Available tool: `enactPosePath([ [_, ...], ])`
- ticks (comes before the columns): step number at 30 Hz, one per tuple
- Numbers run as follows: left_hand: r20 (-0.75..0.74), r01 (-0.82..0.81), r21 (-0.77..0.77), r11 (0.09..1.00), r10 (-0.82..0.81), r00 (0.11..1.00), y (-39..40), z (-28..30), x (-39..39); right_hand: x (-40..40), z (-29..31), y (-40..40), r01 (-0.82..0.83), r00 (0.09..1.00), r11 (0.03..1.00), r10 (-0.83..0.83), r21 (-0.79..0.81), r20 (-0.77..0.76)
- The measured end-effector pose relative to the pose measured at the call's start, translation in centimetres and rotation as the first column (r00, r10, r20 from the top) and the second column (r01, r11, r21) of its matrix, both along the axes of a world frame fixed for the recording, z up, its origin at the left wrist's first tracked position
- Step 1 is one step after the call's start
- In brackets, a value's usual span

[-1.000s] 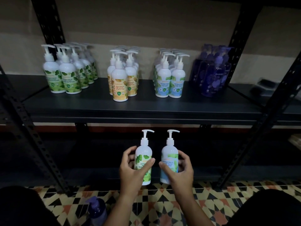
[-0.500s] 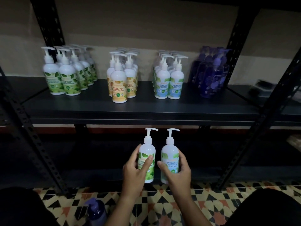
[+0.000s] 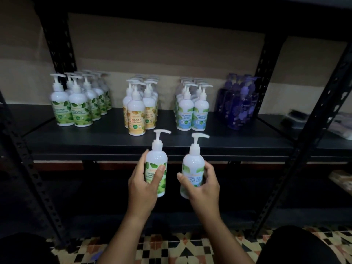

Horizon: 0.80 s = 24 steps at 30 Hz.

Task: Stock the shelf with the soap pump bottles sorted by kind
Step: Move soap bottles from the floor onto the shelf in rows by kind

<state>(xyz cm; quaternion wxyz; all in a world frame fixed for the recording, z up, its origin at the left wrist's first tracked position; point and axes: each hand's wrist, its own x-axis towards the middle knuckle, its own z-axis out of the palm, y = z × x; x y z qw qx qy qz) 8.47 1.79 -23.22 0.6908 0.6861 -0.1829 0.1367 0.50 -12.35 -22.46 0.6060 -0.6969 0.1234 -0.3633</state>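
The left hand (image 3: 144, 184) wraps its fingers around a smooth white plastic pump bottle with a green leaf label (image 3: 156, 168), held upright in front of the matte black metal shelf (image 3: 171, 143). The right hand (image 3: 202, 184) grasps a matching rounded bottle with a pale blue mint label (image 3: 193, 168), just beside the first, not touching it. On the shelf stand four clusters: green-labelled bottles (image 3: 78, 105), orange-labelled bottles (image 3: 140, 111), blue-labelled bottles (image 3: 192, 109) and translucent purple bottles (image 3: 240, 105). Patterned geometric tiles (image 3: 171, 248) cover the floor.
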Motion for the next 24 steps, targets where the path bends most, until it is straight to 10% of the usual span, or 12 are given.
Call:
enactPosePath([
  [24, 0.181, -0.139, -0.076, 0.987, 0.15, 0.972, 7.5, 9.8, 8.5, 9.5, 9.2, -4.5, 0.279, 0.956, 0.923, -0.293, -0.266, -0.016],
])
